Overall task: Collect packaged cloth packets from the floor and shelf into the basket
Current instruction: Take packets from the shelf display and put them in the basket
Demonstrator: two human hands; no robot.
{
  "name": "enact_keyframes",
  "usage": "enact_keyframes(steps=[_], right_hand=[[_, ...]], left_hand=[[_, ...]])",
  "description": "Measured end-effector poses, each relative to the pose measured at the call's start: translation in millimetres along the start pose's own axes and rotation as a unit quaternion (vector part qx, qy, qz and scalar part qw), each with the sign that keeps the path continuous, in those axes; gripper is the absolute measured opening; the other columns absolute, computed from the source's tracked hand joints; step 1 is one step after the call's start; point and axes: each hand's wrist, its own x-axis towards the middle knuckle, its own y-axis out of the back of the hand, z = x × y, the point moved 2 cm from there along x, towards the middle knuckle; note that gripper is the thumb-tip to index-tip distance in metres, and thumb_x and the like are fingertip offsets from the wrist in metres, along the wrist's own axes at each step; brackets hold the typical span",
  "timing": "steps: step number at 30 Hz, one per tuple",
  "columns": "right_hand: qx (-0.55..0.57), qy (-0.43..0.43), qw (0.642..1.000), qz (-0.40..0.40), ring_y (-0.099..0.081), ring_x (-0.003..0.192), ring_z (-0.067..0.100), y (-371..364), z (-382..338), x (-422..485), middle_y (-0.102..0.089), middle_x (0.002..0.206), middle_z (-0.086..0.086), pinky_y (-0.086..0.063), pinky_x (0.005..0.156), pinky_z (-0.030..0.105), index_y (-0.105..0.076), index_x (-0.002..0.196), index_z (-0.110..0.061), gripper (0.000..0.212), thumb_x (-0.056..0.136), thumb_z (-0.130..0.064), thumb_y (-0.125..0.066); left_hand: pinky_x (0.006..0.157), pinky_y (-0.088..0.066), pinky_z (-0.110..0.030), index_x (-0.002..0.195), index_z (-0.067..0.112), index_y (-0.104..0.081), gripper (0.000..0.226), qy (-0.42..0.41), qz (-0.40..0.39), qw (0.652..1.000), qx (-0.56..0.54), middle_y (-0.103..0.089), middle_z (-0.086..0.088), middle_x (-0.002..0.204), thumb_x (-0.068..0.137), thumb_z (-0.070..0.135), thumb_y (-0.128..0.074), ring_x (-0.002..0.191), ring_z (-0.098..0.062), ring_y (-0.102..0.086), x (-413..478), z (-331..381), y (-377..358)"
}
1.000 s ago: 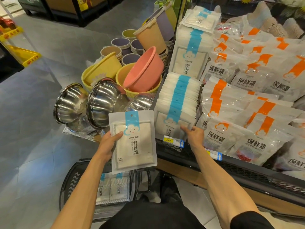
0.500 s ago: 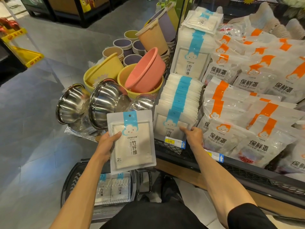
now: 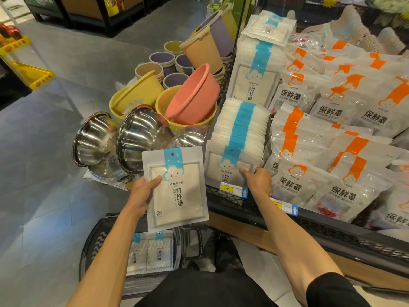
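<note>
Head view: along the right of the frame a black mesh shelf (image 3: 309, 227) carries a tight upright row of cloth packets (image 3: 241, 129), flat glossy white pouches with blue stripes. At lower left a dark plastic basket (image 3: 95, 242) holds two packets (image 3: 150, 253) lying flat. At centre the left hand (image 3: 141, 193) grips a held packet (image 3: 177, 200) above the basket, thumb across its front. The right hand (image 3: 259, 181) curls its fingers (image 3: 244, 172) round the front packet (image 3: 223, 171) of the row, at the shelf's edge.

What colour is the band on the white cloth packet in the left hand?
Light blue, on the white cloth packet; clearest in head view.
</note>
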Motion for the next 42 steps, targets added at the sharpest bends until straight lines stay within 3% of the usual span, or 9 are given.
enact_keyframes(steps=[6,10,16,19,24,29,35,38,42], right_hand=[[-0.029,-0.007,0.999,-0.026,-0.063,0.081,0.030,7,0,0,-0.064,0.081,0.010,-0.051,0.071,0.040,-0.064,0.088,-0.004,0.048,0.085,-0.051,-0.071],[-0.012,0.008,1.000,-0.028,-0.066,0.075,0.029,13,5,-1,-0.066,0.074,0.011,-0.052,0.070,0.042,-0.064,0.080,-0.004,0.039,0.086,-0.041,-0.073],[-0.149,0.086,0.981,-0.093,-0.062,0.074,0.027,37,-15,-7,-0.061,0.073,0.006,-0.044,0.058,0.032,-0.064,0.083,-0.005,0.028,0.089,-0.032,-0.067],[-0.226,0.137,0.960,-0.094,-0.059,0.082,0.025,53,-39,-11,-0.061,0.086,0.006,-0.051,0.068,0.035,-0.059,0.099,-0.007,0.024,0.089,-0.027,-0.065],[-0.318,0.262,0.909,-0.066,-0.057,0.115,0.031,83,-78,-19,-0.059,0.128,0.014,-0.052,0.091,0.042,-0.050,0.137,-0.010,0.055,0.091,-0.036,-0.066],[-0.400,0.336,0.842,-0.132,-0.050,0.124,0.030,99,-110,-33,-0.050,0.139,0.011,-0.048,0.095,0.041,-0.040,0.148,-0.019,0.067,0.091,-0.039,-0.067],[-0.439,0.362,0.811,-0.138,-0.058,0.115,0.027,105,-130,-42,-0.059,0.130,0.007,-0.052,0.090,0.040,-0.045,0.143,-0.021,0.059,0.091,-0.042,-0.065],[-0.415,0.357,0.822,-0.156,-0.061,0.107,0.027,108,-136,-41,-0.065,0.123,0.007,-0.054,0.085,0.041,-0.053,0.132,-0.018,0.051,0.088,-0.040,-0.068],[-0.380,0.351,0.839,-0.170,-0.055,0.075,0.018,117,-149,-40,-0.063,0.084,0.001,-0.044,0.060,0.032,-0.063,0.096,-0.011,0.032,0.082,-0.037,-0.076]], left_hand=[[0.067,-0.063,-0.039,0.123,0.010,-0.063,0.028,0.000,-0.010,1.000,0.003,-0.075,-0.013,0.109,0.095,0.009,-0.064,0.095,-0.027,-0.074,1,-3,-6],[0.081,-0.060,-0.047,0.120,0.012,-0.065,0.025,-0.006,-0.026,1.000,0.011,-0.074,-0.014,0.113,0.095,0.010,-0.065,0.104,-0.032,-0.072,2,-1,-9],[0.081,-0.061,-0.044,0.123,0.010,-0.064,0.027,-0.039,-0.051,0.997,0.037,-0.075,-0.012,0.113,0.096,0.009,-0.063,0.101,-0.028,-0.073,-2,9,-23],[0.086,-0.058,-0.046,0.124,0.011,-0.063,0.028,-0.055,-0.064,0.995,0.053,-0.075,-0.011,0.112,0.096,0.010,-0.063,0.102,-0.028,-0.073,-4,12,-33],[0.080,-0.059,-0.041,0.113,0.016,-0.067,0.019,-0.095,-0.093,0.988,0.079,-0.077,-0.006,0.104,0.095,0.008,-0.064,0.095,-0.025,-0.074,-9,17,-56],[0.091,-0.056,-0.044,0.114,0.018,-0.069,0.021,-0.148,-0.147,0.966,0.153,-0.077,-0.003,0.106,0.094,0.012,-0.068,0.101,-0.024,-0.072,-13,23,-83],[0.092,-0.055,-0.047,0.114,0.020,-0.067,0.019,-0.170,-0.206,0.947,0.181,-0.075,-0.003,0.110,0.095,0.017,-0.065,0.102,-0.023,-0.072,-18,34,-116],[0.088,-0.057,-0.047,0.112,0.021,-0.066,0.020,-0.178,-0.218,0.943,0.180,-0.075,-0.004,0.107,0.093,0.023,-0.069,0.098,-0.025,-0.072,-18,38,-126],[0.077,-0.059,-0.037,0.115,0.018,-0.064,0.026,-0.175,-0.243,0.943,0.148,-0.075,-0.007,0.107,0.091,0.022,-0.072,0.096,-0.026,-0.073,-18,39,-136]])
